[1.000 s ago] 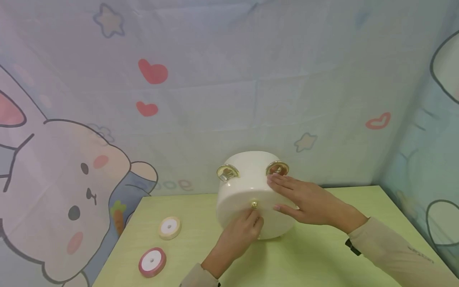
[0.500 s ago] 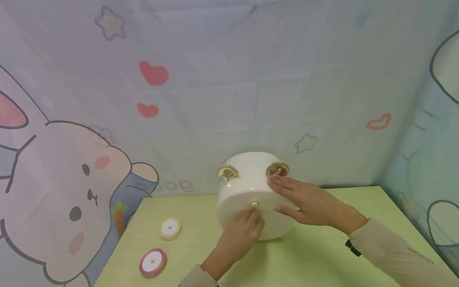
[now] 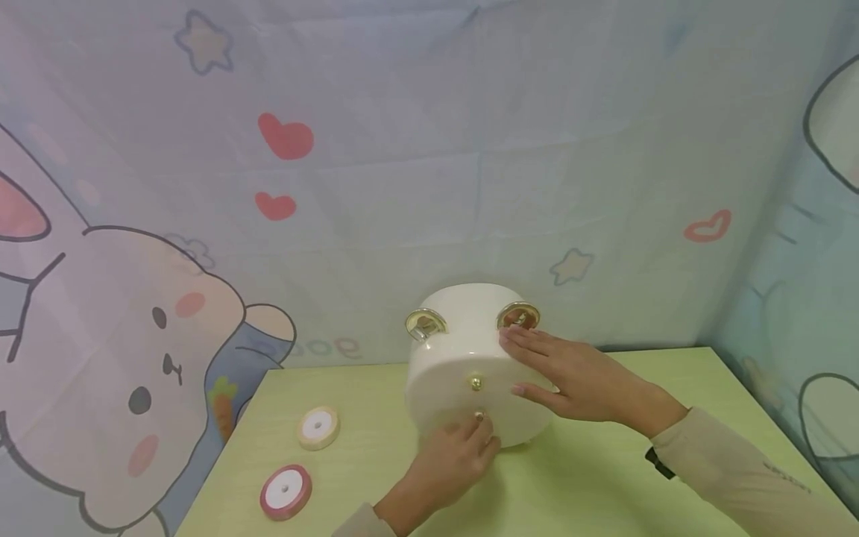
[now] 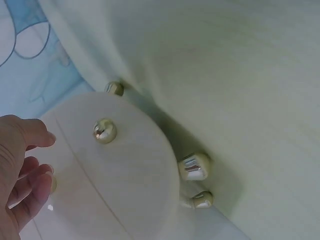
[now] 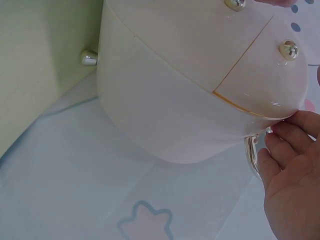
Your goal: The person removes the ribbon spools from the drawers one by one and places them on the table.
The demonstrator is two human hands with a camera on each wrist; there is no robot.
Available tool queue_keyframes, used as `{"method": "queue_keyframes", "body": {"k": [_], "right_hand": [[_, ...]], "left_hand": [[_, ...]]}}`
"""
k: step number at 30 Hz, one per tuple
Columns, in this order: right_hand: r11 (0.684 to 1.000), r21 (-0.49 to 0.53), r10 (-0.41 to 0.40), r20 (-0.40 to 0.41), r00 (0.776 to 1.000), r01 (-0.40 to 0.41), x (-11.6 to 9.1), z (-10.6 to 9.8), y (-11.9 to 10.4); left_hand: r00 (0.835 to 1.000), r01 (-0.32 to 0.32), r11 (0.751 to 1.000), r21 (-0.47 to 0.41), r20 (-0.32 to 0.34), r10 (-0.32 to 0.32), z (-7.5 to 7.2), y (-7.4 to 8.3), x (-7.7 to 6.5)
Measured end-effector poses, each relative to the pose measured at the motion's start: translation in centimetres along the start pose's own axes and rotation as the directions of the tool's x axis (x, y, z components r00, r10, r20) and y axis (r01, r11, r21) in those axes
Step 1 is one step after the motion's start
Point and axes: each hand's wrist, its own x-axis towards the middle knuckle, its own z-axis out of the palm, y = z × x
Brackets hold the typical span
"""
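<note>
A white round box (image 3: 446, 377) with gold knobs, gold cup-shaped ears and gold feet stands on its rim. Its front carries seams, with an upper knob (image 3: 476, 382) and a middle knob (image 3: 479, 415) visible in the head view. A lower knob (image 4: 105, 131) shows in the left wrist view. My left hand (image 3: 446, 459) is at the middle knob, fingers loosely bent, thumb and fingertips apart; they partly cover that knob in the left wrist view. My right hand (image 3: 580, 377) rests straight-fingered on the box's upper right side, beside the right ear (image 3: 519, 316).
Two ribbon spools, one cream (image 3: 318, 427) and one pink (image 3: 285, 492), lie on the left of the light green table (image 3: 362, 462). A printed cloth backdrop (image 3: 403, 186) hangs close behind the box.
My left hand has drawn slightly down and back, and the middle knob shows above its fingers. My right hand and the box have stayed in place.
</note>
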Motion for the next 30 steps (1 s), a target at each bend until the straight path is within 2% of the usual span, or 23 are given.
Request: {"method": "queue_keyframes", "body": {"k": [5,12,21,30], "right_hand": [[1.000,0.000,-0.006,-0.009,1.000,0.006,0.1,0.0,0.0],[1.000,-0.003,-0.011,-0.017,1.000,0.011,0.0,0.1,0.0],[1.000,-0.009,-0.022,-0.031,0.999,0.022,0.0,0.4,-0.1],[1.000,-0.006,-0.012,-0.026,1.000,0.012,0.0,0.2,-0.1]], "left_hand": [[0.996,-0.088,0.996,0.021,0.033,0.087,0.5,0.6,-0.5],[0.978,-0.190,0.980,0.055,0.092,0.185,1.0,0.6,-0.8],[0.977,-0.213,0.974,0.081,0.041,0.210,1.9,1.1,-1.2],[0.966,-0.242,0.967,0.080,0.119,0.231,2.4,1.3,-1.1]]}}
